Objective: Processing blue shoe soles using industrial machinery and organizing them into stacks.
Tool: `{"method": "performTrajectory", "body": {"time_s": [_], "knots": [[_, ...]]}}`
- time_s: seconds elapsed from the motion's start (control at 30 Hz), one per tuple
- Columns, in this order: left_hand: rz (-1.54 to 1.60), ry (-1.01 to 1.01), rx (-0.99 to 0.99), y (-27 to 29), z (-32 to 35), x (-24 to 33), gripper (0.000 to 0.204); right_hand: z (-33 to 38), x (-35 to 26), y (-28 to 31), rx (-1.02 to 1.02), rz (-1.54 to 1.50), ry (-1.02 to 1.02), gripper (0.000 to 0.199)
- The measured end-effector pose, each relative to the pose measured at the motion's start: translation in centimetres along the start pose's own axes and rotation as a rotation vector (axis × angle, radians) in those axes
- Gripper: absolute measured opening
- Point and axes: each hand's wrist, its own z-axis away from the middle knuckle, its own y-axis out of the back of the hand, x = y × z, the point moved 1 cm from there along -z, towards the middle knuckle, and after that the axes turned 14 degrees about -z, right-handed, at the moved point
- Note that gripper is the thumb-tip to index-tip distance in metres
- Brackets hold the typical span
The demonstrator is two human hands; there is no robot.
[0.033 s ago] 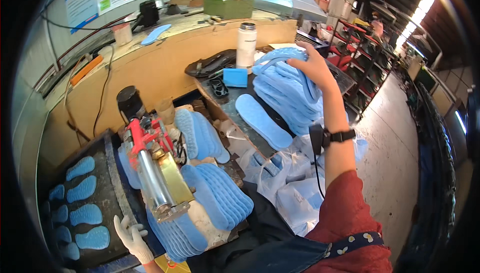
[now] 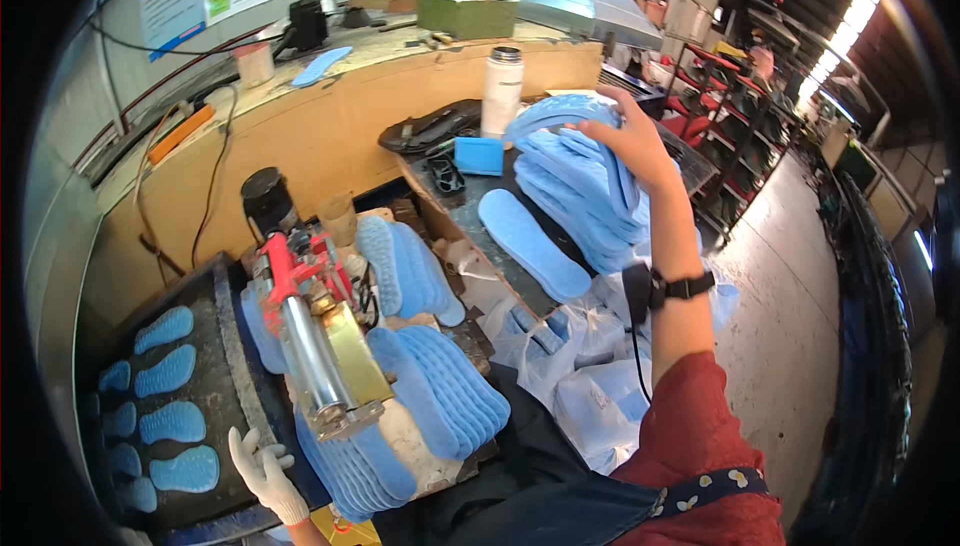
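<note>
My right hand (image 2: pixel 632 144) is raised at the upper middle and grips the top of a fanned pile of blue insoles (image 2: pixel 575 181), a black band on its wrist. A single blue insole (image 2: pixel 530 243) lies flat on the dark bench below the pile. My left hand (image 2: pixel 262 468), in a white glove, sits at the lower left with fingers spread and nothing in it, at the edge of a black belt (image 2: pixel 215 346) that carries several blue insoles (image 2: pixel 165 371).
A machine with red parts and a metal cylinder (image 2: pixel 315 341) stands between the hands, with rows of blue insoles (image 2: pixel 440 391) fanned beside it. A white bottle (image 2: pixel 501 91) and small blue box (image 2: pixel 478 156) are on the bench. Clear plastic bags (image 2: pixel 590 386) lie by my lap.
</note>
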Motion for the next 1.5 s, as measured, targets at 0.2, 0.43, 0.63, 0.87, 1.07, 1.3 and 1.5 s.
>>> {"method": "performTrajectory", "body": {"time_s": [0.2,0.43,0.63,0.87,1.07,1.3,1.5], "knots": [[0.281,0.024,-0.399,-0.6,3.6,11.0,0.051,12.6,-9.7,-12.9,-0.504,-0.994,-0.301,0.069],[0.639,0.176,-0.489,-1.7,3.6,13.8,0.077,25.0,-13.1,-23.8,-1.079,-1.32,-0.75,0.062],[0.256,0.179,-0.183,1.0,4.7,12.6,0.051,26.5,-12.8,-25.6,-0.975,-0.707,0.019,0.066],[0.616,0.183,0.032,2.7,4.1,10.4,0.037,23.8,-11.4,-20.0,-0.549,-1.07,-0.359,0.084],[0.435,0.372,0.024,3.2,3.6,7.0,0.038,23.6,-5.0,-16.8,-0.182,-0.888,-0.293,0.091],[0.371,0.401,-0.218,-1.6,3.5,0.9,0.042,29.5,3.9,-19.6,-0.089,-0.769,-0.546,0.065],[-0.385,0.291,-0.311,-5.1,1.9,-1.0,0.052,34.0,9.1,-23.1,-0.383,-0.251,-0.336,0.075]]}}
